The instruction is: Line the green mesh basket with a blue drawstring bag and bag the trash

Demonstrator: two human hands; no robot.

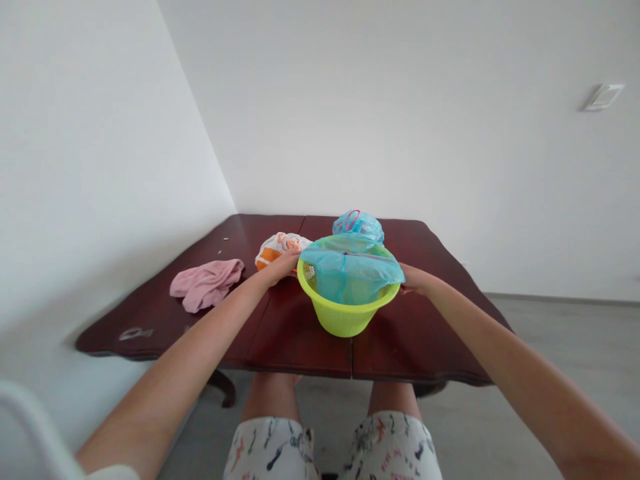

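Observation:
A yellow-green plastic basket point(345, 319) with perforated sides stands upright on the dark red wooden table. A thin turquoise plastic bag point(345, 273) is spread across its mouth and sags inside, with a dark reddish line along its top edge. My left hand point(286, 264) is closed at the bag's left corner, beside the basket rim. At the opposite corner, my right hand point(413, 278) is closed on the bag, its fingertips mostly hidden behind plastic and rim.
Behind the basket sits a bunched blue plastic bag point(361, 225) with a pink-red string. A white-and-orange plastic bag point(277, 245) lies beyond my left hand. A pink cloth point(207, 283) is crumpled on the left of the table point(310, 343). White walls border the table's left and back.

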